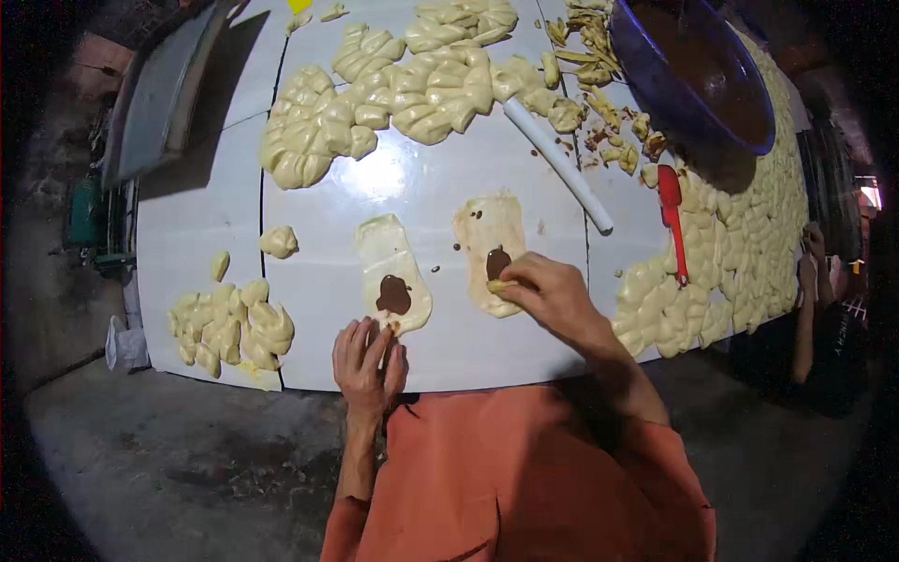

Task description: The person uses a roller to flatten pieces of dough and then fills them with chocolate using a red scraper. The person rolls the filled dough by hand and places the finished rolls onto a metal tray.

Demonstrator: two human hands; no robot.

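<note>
The white tiled counter (328, 220) carries all items. Pale yellow, rounded dough pieces (740, 244) cover its right edge. A deep blue basin (646, 66) of brown liquid stands toward the far right corner. A smooth white cylindrical rod (559, 169) lies inward of it. Two thin, oblong dough sheets lie near the near edge: a pale left sheet (386, 248) and a brown-stained right sheet (487, 229). The left hand (367, 367), loosely bent, touches the left sheet's near end; grip cannot be determined. The right hand (562, 298), nearly closed, pinches a small yellowish piece (503, 286) beside the right sheet's glossy brown filling (498, 261).
</note>
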